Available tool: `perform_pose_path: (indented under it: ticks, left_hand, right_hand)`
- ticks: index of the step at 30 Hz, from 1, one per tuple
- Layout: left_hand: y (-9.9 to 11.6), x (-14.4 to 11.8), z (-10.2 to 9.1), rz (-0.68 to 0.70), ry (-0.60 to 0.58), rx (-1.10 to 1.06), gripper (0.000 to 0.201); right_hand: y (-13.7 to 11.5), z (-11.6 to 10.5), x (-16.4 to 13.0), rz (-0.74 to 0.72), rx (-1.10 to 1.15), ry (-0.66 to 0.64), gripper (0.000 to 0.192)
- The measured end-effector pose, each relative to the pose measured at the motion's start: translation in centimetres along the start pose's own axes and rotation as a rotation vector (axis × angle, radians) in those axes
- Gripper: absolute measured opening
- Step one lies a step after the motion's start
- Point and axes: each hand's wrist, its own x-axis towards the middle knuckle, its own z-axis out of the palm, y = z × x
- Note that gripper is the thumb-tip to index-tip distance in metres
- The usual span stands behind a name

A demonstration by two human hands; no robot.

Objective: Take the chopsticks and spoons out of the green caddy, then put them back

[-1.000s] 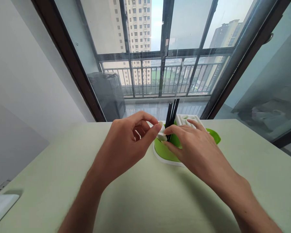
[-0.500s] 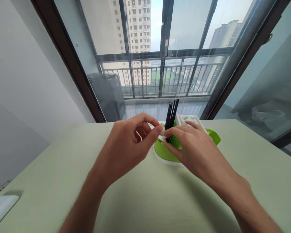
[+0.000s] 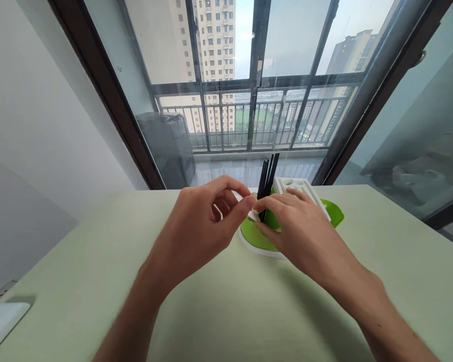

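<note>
A green and white utensil holder [image 3: 262, 239] stands toward the far edge of the table, with several black chopsticks [image 3: 268, 178] upright in it. At its left side, my left hand [image 3: 202, 221] has thumb and index finger pinched together; whatever lies between the tips is too small to name. My right hand [image 3: 302, 226] reaches across the front of the holder, its thumb and index finger closing on a small white piece [image 3: 253, 216] beside the chopsticks. The fingertips of both hands nearly meet there. Most of that piece is covered by fingers.
The holder's white slotted rack [image 3: 298, 183] and a green tray-like part [image 3: 332, 212] lie behind my right hand. A white object [image 3: 5, 324] rests at the table's left edge. Beyond the pale green table [image 3: 226, 306] is a glass door facing a railed balcony.
My left hand has shifted very slightly to the right, toward the right fingertips. Otherwise both hands keep nearly the same pose, and the holder stays where it was.
</note>
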Motion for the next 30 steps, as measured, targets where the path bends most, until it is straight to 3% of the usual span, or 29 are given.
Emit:
perform_pose_path:
  ticks: [8,23,30]
  left_hand:
    - [-0.06,0.02,0.00,-0.005,0.007,-0.001,0.019]
    - [-0.26,-0.02,-0.36,-0.003,0.003,0.010,0.022]
    - [-0.24,-0.07,-0.38,-0.005,0.006,0.007,0.024]
  right_hand:
    - [0.31,-0.23,0.04,-0.002,0.024,-0.021,0.002]
    - [0.50,-0.05,0.06,-0.026,0.030,-0.022,0.009]
    - [0.73,-0.75,-0.21,-0.012,0.037,0.023,0.007]
